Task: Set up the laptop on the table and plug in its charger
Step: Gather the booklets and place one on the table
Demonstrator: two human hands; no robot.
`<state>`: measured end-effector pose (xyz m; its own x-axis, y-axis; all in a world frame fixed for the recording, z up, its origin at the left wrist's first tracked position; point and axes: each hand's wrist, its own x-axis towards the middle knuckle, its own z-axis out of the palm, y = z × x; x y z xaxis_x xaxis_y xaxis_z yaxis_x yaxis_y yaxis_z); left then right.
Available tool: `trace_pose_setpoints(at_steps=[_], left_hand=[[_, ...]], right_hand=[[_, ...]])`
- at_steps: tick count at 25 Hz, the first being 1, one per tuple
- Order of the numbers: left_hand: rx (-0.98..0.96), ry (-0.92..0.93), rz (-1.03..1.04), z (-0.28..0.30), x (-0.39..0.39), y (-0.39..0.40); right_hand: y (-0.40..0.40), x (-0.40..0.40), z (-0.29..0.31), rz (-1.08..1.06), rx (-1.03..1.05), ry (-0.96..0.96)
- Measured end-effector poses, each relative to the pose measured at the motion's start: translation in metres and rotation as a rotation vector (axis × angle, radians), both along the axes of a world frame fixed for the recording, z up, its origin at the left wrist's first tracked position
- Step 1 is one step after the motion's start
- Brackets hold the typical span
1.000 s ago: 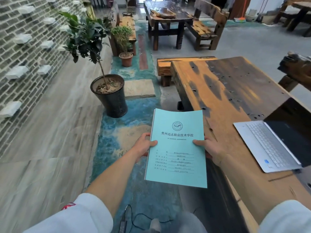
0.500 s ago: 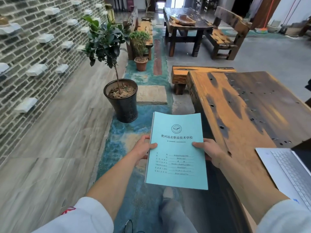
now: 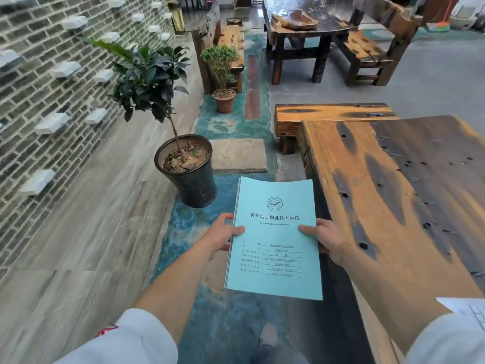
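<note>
A light-blue bound booklet [image 3: 274,240] with printed text hangs in front of me above the floor, just left of the wooden table [image 3: 409,195]. My left hand [image 3: 223,235] grips its left edge, thumb on the cover. My right hand [image 3: 324,237] grips its right edge the same way. Only a corner of the open silver laptop [image 3: 469,308] shows on the table at the lower right edge of view. No charger is in view.
A dark pot with a small tree [image 3: 187,169] stands on the floor just ahead left. A brick wall [image 3: 39,82] runs along the left. A wooden bench [image 3: 333,116] sits at the table's far end; another table with benches [image 3: 307,27] stands beyond.
The view has swung left and moved forward along the table. The laptop slid from mid-right to the lower right corner. Both hands keep the same hold on the booklet.
</note>
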<state>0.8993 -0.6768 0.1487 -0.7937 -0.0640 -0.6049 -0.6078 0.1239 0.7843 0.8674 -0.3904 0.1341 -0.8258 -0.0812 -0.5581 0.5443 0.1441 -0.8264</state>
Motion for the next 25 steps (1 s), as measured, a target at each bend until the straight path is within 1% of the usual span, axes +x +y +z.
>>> trace_pose_setpoints(at_steps=[5, 14, 18, 25], left_hand=[[-0.014, -0.025, -0.017, 0.005, -0.069, 0.025], [-0.011, -0.039, -0.080, 0.008, -0.175, 0.053], [-0.010, -0.054, -0.124, 0.000, -0.219, 0.054], [0.036, -0.063, -0.201, -0.018, -0.338, 0.032]], right_hand=[[0.023, -0.067, 0.001, -0.030, 0.003, -0.002], [0.053, -0.150, 0.005, -0.118, 0.011, 0.018], [0.053, -0.185, 0.001, -0.149, 0.008, -0.013], [0.034, -0.281, -0.007, -0.216, 0.039, -0.017]])
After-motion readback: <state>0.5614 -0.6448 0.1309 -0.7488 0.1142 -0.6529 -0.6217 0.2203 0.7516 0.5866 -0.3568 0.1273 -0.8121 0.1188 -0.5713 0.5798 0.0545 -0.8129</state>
